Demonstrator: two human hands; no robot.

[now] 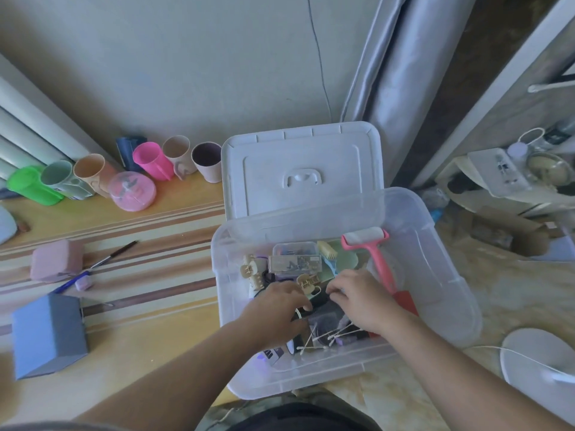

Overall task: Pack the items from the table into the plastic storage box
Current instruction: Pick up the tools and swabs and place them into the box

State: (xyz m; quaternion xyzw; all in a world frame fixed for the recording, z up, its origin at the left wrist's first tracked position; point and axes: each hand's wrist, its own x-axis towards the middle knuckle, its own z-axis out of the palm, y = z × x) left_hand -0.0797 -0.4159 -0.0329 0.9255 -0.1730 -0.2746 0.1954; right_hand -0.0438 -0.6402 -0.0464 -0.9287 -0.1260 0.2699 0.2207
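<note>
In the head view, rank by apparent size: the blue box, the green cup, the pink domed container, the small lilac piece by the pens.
1. blue box, though it is nearest the camera
2. green cup and pink domed container, too alike to rank
3. small lilac piece

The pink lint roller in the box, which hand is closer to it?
Right. The right hand lies beside the lint roller handle; the left hand is farther off, across the box.

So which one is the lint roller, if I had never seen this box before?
Find the clear plastic storage box with its white lid leaning behind it. Along its right inside wall lies the lint roller, white roll at the far end. It is the only long pink-handled thing there; its neighbours are small clips and cotton swabs.
</note>
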